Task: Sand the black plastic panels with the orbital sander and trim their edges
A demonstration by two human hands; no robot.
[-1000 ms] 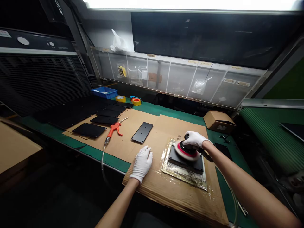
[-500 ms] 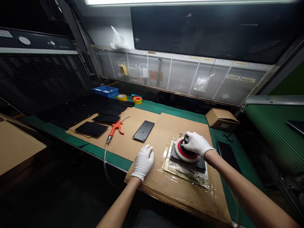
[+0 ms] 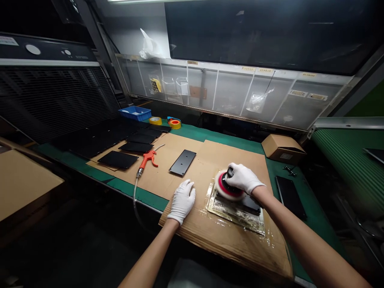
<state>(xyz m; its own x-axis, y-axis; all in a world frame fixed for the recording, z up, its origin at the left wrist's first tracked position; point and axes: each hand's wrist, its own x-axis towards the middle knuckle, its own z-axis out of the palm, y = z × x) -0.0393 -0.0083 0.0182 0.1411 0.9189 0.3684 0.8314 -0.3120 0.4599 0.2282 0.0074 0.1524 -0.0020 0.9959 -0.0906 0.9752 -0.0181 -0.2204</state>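
My right hand (image 3: 243,178), in a white glove, grips the top of a round orbital sander (image 3: 227,185) with a red and white pad. The pad sits on the left part of a black plate (image 3: 250,204), overhanging its edge. That plate lies on a glossy, film-covered sheet (image 3: 237,213) on layered cardboard (image 3: 228,244). My left hand (image 3: 182,201), also gloved, rests on the cardboard with nothing in it. Nearest to it are the sheet and a black plate with holes (image 3: 182,162). An orange air blow gun (image 3: 147,159) lies farther left.
Several black plates (image 3: 117,159) lie in rows at the left. Behind them are a blue tray (image 3: 135,113) and tape rolls (image 3: 174,124). A black panel (image 3: 290,197) lies on the green mat at the right, near a cardboard box (image 3: 283,148).
The sander has moved left and away from me across the black plate, showing more of the plate's right part. My left hand has stayed in place on the cardboard.
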